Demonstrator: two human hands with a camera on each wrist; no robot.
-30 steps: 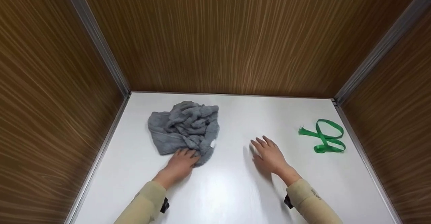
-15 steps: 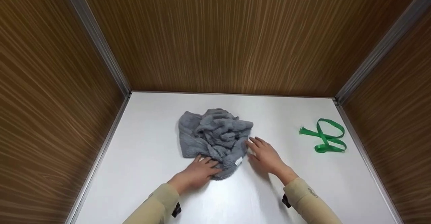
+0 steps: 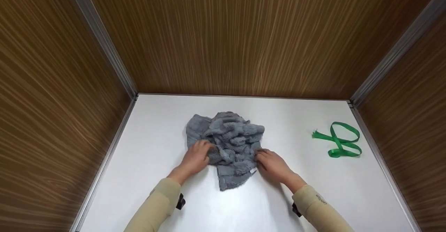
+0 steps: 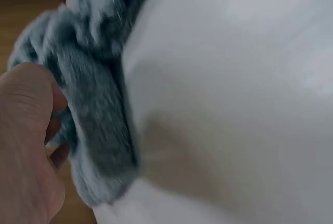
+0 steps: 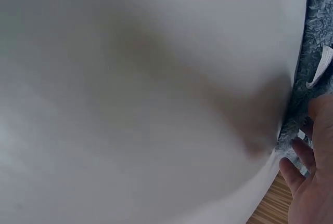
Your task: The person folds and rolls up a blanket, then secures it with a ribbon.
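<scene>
Towel lay crumpled mid-worktop, both hands on it. Left hand curled its fingers into the left folds, gripping them; right hand pinched the right edge by the white tag. It seemed the spreading step; next, pulling the edges apart. Green ribbon lay well apart.

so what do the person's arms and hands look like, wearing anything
Both hands, left hand and right hand, are bare, with no gloves or rings visible. Each arm wears a long beige sleeve; the right sleeve has small dark lettering near the cuff. A black wrist mount sits under each cuff.
</scene>
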